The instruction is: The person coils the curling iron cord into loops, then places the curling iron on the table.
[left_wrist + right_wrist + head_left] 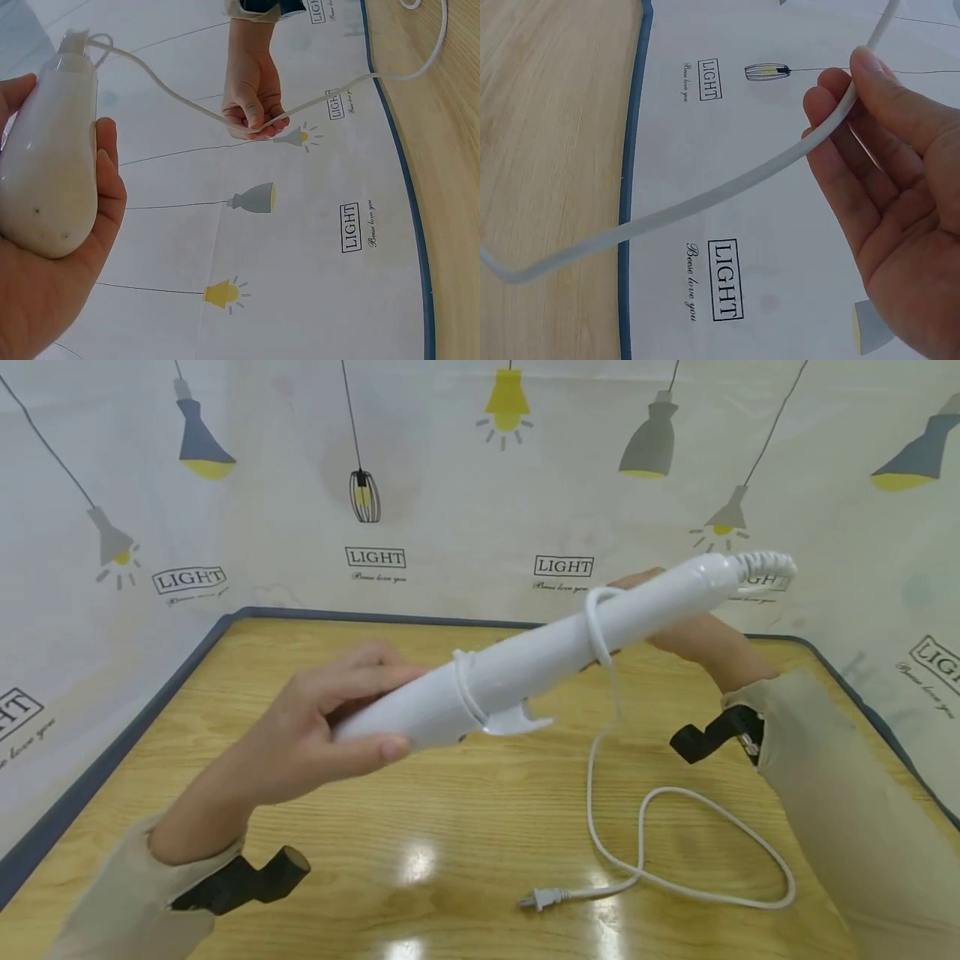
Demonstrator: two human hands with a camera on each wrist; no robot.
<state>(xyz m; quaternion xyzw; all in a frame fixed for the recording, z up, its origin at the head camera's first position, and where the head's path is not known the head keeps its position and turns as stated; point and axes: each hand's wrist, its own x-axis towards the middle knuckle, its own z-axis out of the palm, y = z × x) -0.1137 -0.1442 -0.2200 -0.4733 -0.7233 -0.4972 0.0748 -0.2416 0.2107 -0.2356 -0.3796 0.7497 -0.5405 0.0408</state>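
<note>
My left hand (322, 718) grips the thick end of a white wand-shaped electric appliance (540, 652), thumb on the near side. The appliance is held tilted above the table, its ribbed cord end up to the right. White power cord (596, 631) loops round the body, and a small hooked white piece (517, 720) juts from its underside. Behind the appliance, partly hidden in the head view, my right hand (907, 172) pinches the cord between thumb and fingers. The left wrist view shows the cord running from the appliance to the right hand.
From the right hand the cord hangs to the wooden table (450, 802), where it lies in a loose loop. A two-prong plug (543, 899) lies near the front edge. Walls printed with lamps (465, 485) enclose the table's back and sides.
</note>
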